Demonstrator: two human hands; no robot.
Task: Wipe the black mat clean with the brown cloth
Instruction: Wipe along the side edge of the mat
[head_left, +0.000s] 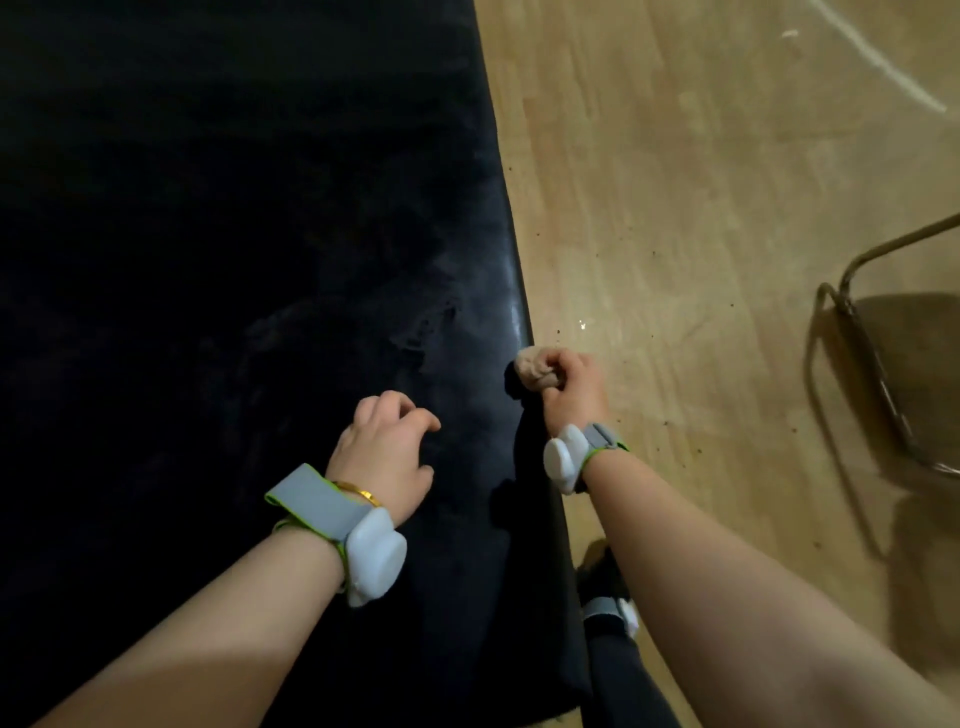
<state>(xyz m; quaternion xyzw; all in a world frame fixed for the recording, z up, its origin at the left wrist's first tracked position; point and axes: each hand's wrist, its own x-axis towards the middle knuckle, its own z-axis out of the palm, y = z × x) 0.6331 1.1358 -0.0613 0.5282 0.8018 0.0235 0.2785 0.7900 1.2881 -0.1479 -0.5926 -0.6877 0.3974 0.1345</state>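
Wooden flooring (701, 208), scattered with dark crumbs, fills the right side, and a metal chair frame (872, 364) is seen at the far right. A black mat (234, 234) covers the left. The brown cloth (532, 369) is bunched at the mat's right edge, tightly gripped by the curled fingers of the right hand (571, 387). The left hand (387, 452) is held over the mat with fingers loosely bent, nothing gripped. Grey bands are worn on both wrists.
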